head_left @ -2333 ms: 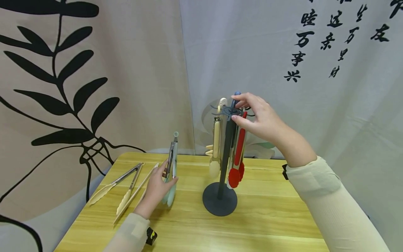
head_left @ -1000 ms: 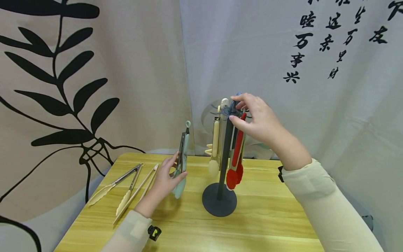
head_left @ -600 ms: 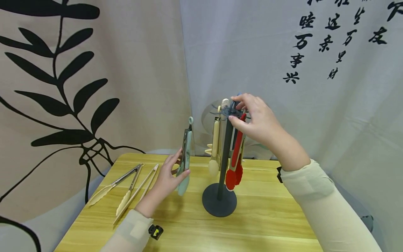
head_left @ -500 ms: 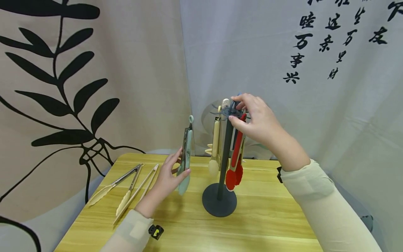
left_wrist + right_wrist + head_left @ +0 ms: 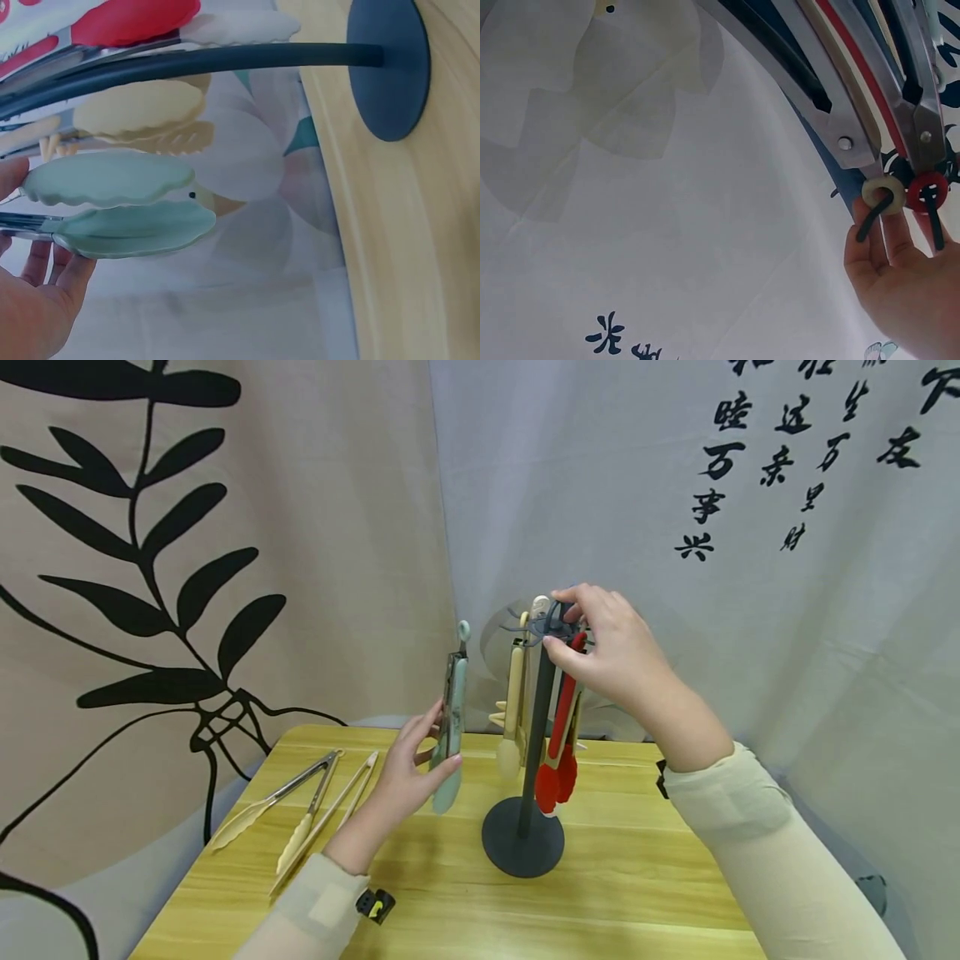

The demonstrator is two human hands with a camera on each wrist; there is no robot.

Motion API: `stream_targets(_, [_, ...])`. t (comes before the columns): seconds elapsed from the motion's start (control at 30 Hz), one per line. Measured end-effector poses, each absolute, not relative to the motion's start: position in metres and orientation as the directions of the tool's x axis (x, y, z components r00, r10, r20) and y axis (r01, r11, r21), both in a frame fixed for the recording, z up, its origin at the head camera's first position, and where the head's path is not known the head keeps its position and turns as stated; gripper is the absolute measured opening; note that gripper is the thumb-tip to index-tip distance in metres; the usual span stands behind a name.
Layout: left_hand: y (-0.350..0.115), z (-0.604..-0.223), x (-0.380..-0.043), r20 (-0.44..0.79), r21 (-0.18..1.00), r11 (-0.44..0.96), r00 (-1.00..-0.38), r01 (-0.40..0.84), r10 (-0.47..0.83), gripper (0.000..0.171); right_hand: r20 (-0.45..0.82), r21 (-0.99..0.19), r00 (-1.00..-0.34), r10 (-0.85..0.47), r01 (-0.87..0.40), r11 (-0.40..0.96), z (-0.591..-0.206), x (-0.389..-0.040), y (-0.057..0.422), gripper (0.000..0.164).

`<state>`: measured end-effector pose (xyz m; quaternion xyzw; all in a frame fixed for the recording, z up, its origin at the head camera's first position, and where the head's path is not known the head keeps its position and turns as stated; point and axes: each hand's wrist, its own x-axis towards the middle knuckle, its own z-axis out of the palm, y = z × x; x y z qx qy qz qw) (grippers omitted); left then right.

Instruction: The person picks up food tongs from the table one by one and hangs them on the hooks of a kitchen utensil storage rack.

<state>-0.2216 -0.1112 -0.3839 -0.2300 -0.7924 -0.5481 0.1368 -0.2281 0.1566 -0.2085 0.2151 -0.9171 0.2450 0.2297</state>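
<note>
My left hand (image 5: 405,777) grips mint-green tongs (image 5: 448,735), held upright above the table with the ring end on top. Their two scalloped heads (image 5: 112,180) point toward the table and stand slightly apart in the left wrist view. At the top of a dark grey hook stand (image 5: 534,760), my right hand (image 5: 618,647) holds the stand, thumb in front and fingers round behind. Red tongs (image 5: 551,777) and cream tongs (image 5: 514,693) hang there by their loops. A red ring (image 5: 927,193) and a beige ring (image 5: 883,195) sit on hooks near my right fingers.
On the left of the wooden table (image 5: 630,877) lie spread cream-tipped tongs (image 5: 251,820) and slim light-coloured tongs (image 5: 322,827). Behind the table hangs a printed curtain (image 5: 352,527). The stand's round base (image 5: 522,852) rests mid-table.
My left hand has lifted the mint-green tongs off the left side and carried them up and right, nearer the stand. My right hand has stayed at the stand's top.
</note>
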Motion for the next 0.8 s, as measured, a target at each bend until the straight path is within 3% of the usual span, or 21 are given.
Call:
stream_targets(0.53, [-0.101, -0.374, -0.223, 0.485, 0.798, 0.261, -0.837, 0.543, 0.255, 0.078, 0.540, -0.329, -0.801, -0.256, -0.482, 0.812, -0.207, -0.223, 0.149, 0.046])
stream_targets(0.8, [-0.093, -0.348, -0.204, 0.479, 0.796, 0.264, -0.834, 0.544, 0.275, 0.074, 0.544, -0.321, -0.802, -0.249, -0.472, 0.821, -0.206, -0.221, 0.148, 0.044])
